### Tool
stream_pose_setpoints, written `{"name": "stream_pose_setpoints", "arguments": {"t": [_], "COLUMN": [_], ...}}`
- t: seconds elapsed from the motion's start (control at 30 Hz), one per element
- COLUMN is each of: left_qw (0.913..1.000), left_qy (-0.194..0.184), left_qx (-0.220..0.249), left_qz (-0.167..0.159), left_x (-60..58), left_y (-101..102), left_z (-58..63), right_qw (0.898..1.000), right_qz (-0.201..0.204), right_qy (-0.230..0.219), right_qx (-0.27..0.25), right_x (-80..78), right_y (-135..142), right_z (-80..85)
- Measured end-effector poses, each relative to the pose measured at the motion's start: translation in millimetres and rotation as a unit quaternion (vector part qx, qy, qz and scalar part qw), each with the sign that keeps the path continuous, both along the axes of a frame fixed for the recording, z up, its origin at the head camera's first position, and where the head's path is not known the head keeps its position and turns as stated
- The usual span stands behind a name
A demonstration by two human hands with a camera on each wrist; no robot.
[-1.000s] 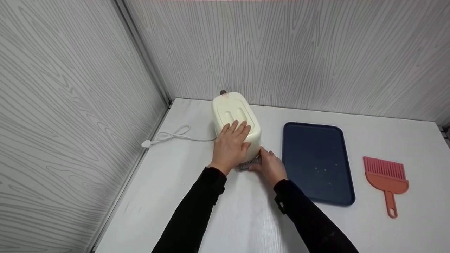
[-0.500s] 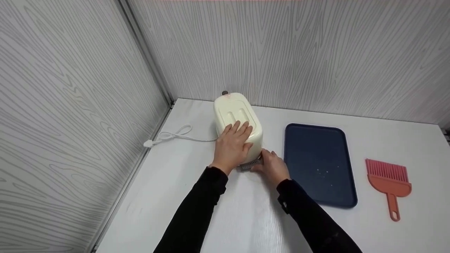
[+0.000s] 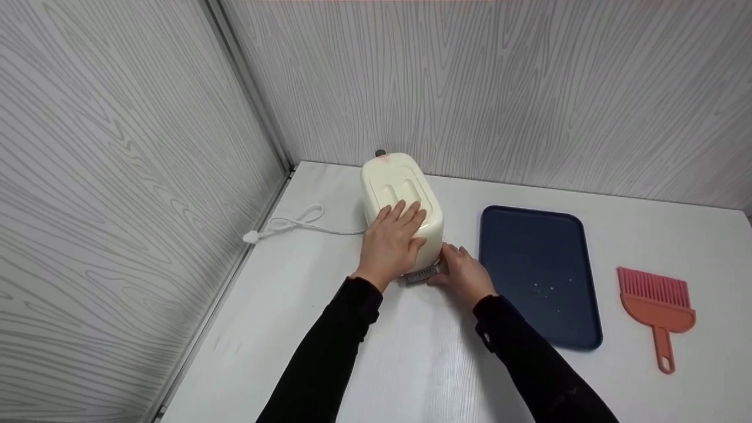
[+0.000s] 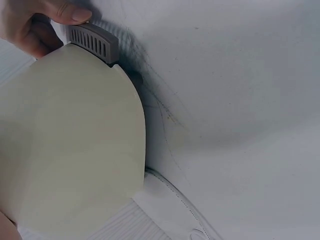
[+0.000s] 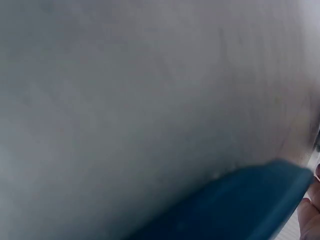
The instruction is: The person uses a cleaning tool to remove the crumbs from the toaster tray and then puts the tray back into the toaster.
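Note:
A cream toaster (image 3: 392,170) with two slot-shaped recesses on top stands near the back wall. My left hand (image 3: 390,241) lies over its near top end, fingers spread and straight. A grey slotted piece (image 4: 94,42), which looks like the crumb tray, juts from the base at the near end. My right hand (image 3: 465,273) pinches this piece at its right side; the left wrist view shows the thumb (image 4: 70,12) on its edge and the other fingers curled. The right wrist view is blurred and shows only a few fingers (image 5: 311,212) at its right edge.
A dark blue tray (image 3: 531,252) with several white crumbs lies right of the toaster. Farther right is a pink-bristled brush (image 3: 655,288) with an orange dustpan-like body. A white power cord (image 3: 338,231) runs left to its plug (image 3: 251,237). Wood-grain walls (image 3: 470,88) stand behind and left.
The whole head view has shifted slightly, so everything sits a little farther right. My right hand has edged slightly rightward along the grey piece; my left hand keeps its place on the toaster.

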State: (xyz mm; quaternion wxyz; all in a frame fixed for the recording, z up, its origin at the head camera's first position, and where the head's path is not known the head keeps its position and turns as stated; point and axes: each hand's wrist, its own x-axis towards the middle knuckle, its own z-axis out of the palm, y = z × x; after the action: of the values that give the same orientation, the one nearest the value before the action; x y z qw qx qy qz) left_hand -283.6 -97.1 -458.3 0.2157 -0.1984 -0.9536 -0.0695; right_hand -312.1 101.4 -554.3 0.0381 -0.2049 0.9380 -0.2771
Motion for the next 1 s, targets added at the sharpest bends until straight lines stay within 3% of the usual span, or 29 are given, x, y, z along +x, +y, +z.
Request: {"name": "stream_pose_setpoints", "arguments": {"t": [0.4,0.67,1.0], "left_qw": [1.0000,0.9999,0.9998], "left_qy": [0.006,0.010,0.017], "left_qx": [-0.001,0.003,0.013], "left_qz": [-0.001,-0.006,-0.006], "left_x": [-0.1,-0.4,-0.6], "left_y": [0.5,2.5,0.7], "left_z": [-0.1,-0.2,-1.5], "right_qw": [1.000,0.999,0.997], "right_qz": [-0.012,-0.018,-0.047], "right_qy": [0.006,0.036,0.048], "right_qx": [-0.017,-0.032,-0.034], "right_x": [-2.9,-3.8,-4.8], "right_y": [-3.2,-5.6,-12.3], "right_z": [-0.2,-4.0,-4.0]}}
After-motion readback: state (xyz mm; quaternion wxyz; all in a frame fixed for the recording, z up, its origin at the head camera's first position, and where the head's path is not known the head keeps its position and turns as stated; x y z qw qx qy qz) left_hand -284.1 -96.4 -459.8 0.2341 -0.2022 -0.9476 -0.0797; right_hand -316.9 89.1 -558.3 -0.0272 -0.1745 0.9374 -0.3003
